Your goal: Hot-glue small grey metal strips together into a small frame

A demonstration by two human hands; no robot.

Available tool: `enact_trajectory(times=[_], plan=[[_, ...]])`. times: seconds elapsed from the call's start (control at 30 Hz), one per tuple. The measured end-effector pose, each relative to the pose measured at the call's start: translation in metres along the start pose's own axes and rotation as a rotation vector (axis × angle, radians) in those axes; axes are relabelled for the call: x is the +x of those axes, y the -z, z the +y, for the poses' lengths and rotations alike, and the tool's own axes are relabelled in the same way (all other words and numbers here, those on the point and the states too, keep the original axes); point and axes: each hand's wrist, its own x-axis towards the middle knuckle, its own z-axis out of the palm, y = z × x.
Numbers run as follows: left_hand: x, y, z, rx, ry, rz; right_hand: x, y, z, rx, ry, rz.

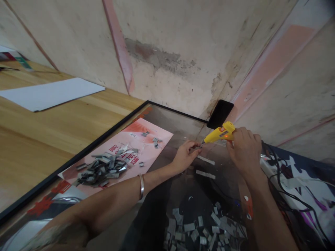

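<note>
My right hand [244, 148] is wrapped round the handle of a yellow hot glue gun [218, 134], its nozzle pointing down and left. A small orange light glows on the gun's side. At the nozzle tip, my left hand [186, 156] pinches a small greyish piece [201, 145], too small to make out fully. Just below the fingers lie two narrow pale strips [206, 174] on the dark glossy surface. A heap of grey metallic pieces [104, 169] rests on a pink printed sheet [150, 136] left of my left hand.
Many small silvery rectangular pieces [200, 230] are spread near my body. A black phone [220, 113] leans against the wall behind the glue gun. Cables and a white power strip [288, 190] lie at the right. A white sheet [54, 92] is on the wooden table [34, 139].
</note>
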Motion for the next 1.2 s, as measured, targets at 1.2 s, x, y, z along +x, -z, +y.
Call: enact_trajectory(times=[1.2], plan=[[-0.0004, -0.0015, -0.0017, -0.007, -0.001, 0.009, -0.0002, 0.0031, 0.0005, 0.018, -0.008, -0.009]])
